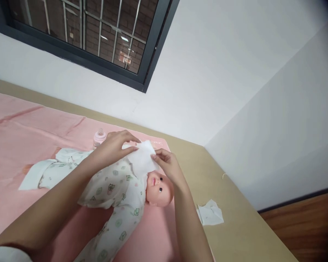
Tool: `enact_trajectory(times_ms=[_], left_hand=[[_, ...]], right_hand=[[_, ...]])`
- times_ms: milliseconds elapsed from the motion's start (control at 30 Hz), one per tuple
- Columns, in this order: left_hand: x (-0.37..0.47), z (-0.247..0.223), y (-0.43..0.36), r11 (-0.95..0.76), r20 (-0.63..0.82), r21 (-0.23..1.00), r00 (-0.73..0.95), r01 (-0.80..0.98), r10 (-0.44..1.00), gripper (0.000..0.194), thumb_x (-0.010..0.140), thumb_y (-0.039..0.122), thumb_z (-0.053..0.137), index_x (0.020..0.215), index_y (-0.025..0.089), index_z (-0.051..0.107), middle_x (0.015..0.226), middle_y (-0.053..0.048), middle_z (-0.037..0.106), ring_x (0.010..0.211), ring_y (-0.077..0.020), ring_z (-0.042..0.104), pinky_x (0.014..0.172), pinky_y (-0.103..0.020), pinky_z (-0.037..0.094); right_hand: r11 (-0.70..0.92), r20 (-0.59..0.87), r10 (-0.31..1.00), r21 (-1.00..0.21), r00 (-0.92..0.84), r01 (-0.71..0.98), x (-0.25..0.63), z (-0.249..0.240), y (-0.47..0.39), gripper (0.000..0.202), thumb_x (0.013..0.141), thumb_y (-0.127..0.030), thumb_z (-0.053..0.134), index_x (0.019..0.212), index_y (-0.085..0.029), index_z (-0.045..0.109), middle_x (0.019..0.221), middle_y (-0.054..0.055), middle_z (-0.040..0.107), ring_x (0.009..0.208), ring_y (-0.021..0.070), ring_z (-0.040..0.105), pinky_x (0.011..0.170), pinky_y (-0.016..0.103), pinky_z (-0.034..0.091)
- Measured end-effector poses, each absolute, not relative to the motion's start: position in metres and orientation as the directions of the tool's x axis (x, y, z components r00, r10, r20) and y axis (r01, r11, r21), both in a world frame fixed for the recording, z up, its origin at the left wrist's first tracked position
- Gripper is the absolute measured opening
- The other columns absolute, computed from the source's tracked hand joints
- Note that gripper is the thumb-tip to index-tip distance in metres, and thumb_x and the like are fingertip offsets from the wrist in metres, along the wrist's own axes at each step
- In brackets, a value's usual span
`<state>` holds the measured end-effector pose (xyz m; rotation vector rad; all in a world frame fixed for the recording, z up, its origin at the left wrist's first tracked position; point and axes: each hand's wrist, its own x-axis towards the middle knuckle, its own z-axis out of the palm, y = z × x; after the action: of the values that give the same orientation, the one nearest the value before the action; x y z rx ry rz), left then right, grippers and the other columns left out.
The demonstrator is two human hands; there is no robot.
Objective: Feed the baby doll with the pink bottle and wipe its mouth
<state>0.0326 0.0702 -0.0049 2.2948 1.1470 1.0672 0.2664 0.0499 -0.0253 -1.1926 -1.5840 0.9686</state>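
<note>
A baby doll (pixel 159 190) in white printed clothes (pixel 117 185) lies on its back on a pink mat (pixel 150 233), its head toward the right. Over its upper chest and far shoulder, a white cloth or tissue (pixel 142 160) is stretched between my two hands. My left hand (pixel 120 142) pinches the cloth at its left edge, thumb and fingers bent around it. At the right edge, my right hand (pixel 166 162) grips it between thumb and fingertips, just above the doll's head. A baby bottle (pixel 99 137) with a clear teat stands behind my left wrist.
A crumpled white tissue (pixel 211 213) lies on the tan tabletop (pixel 191 167) to the right. White walls (pixel 207 72) rise behind the table and at its right. A dark-framed window (pixel 142 85) with bars is at the upper left. Brown wood (pixel 308 222) shows at the lower right.
</note>
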Motion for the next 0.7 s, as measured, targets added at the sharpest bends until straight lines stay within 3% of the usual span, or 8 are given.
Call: enact_trajectory(times_ms=[167, 333, 467, 633, 700], left_hand=[[-0.013, -0.007, 0.099, -0.438, 0.432, 0.682, 0.161, 0.586, 0.888, 0.041, 0.083, 0.049, 0.054, 0.112, 0.022, 0.064, 0.116, -0.007, 0.063, 0.102, -0.0236, 0.059, 0.089, -0.036, 0.046], [-0.058, -0.026, 0.136, -0.133, 0.182, 0.686, 0.009, 0.716, 0.983, 0.055, 0.08, 0.048, 0.057, 0.127, 0.019, 0.052, 0.122, -0.013, 0.058, 0.105, -0.0285, 0.059, 0.089, -0.04, 0.047], [-0.076, -0.049, 0.158, -0.023, -0.01, 0.65, 0.038, 0.759, 0.999, 0.063, 0.075, 0.04, 0.061, 0.132, 0.018, 0.046, 0.126, -0.016, 0.057, 0.109, -0.0302, 0.059, 0.094, -0.041, 0.045], [-0.085, -0.075, 0.175, -0.019, -0.107, 0.653, 0.117, 0.757, 0.987, 0.07, 0.065, 0.028, 0.066, 0.132, 0.016, 0.048, 0.124, -0.019, 0.059, 0.108, -0.0306, 0.061, 0.091, -0.039, 0.048], [-0.087, -0.083, 0.18, -0.028, -0.122, 0.663, 0.144, 0.748, 0.982, 0.073, 0.064, 0.025, 0.065, 0.134, 0.016, 0.047, 0.125, -0.019, 0.059, 0.109, -0.0305, 0.061, 0.09, -0.037, 0.048]], right_hand=[[0.166, 0.206, 0.974, -0.929, 0.09, 0.33, 0.299, -0.025, 0.092, 0.043, 0.062, -0.055, 0.074, 0.077, -0.016, 0.065, 0.07, 0.004, 0.067, 0.059, 0.0147, 0.057, 0.055, 0.026, 0.043], [-0.015, 0.117, 0.959, -0.888, 0.256, 0.46, 0.325, -0.026, 0.121, 0.041, 0.064, -0.037, 0.071, 0.097, -0.015, 0.061, 0.063, 0.002, 0.063, 0.058, 0.0157, 0.057, 0.053, 0.025, 0.042], [-0.034, 0.102, 0.973, -0.826, 0.208, 0.563, 0.334, -0.034, 0.139, 0.053, 0.066, -0.027, 0.065, 0.117, -0.018, 0.056, 0.069, 0.001, 0.064, 0.064, 0.0165, 0.059, 0.056, 0.026, 0.045], [0.059, 0.126, 0.989, -0.812, 0.075, 0.581, 0.329, -0.04, 0.17, 0.028, 0.064, -0.021, 0.059, 0.09, -0.018, 0.07, 0.09, 0.005, 0.065, 0.073, 0.016, 0.057, 0.064, 0.028, 0.047], [0.078, 0.133, 0.989, -0.829, 0.06, 0.553, 0.324, -0.04, 0.184, 0.028, 0.065, -0.021, 0.059, 0.09, -0.017, 0.07, 0.103, 0.006, 0.064, 0.077, 0.0162, 0.058, 0.069, 0.03, 0.049]])
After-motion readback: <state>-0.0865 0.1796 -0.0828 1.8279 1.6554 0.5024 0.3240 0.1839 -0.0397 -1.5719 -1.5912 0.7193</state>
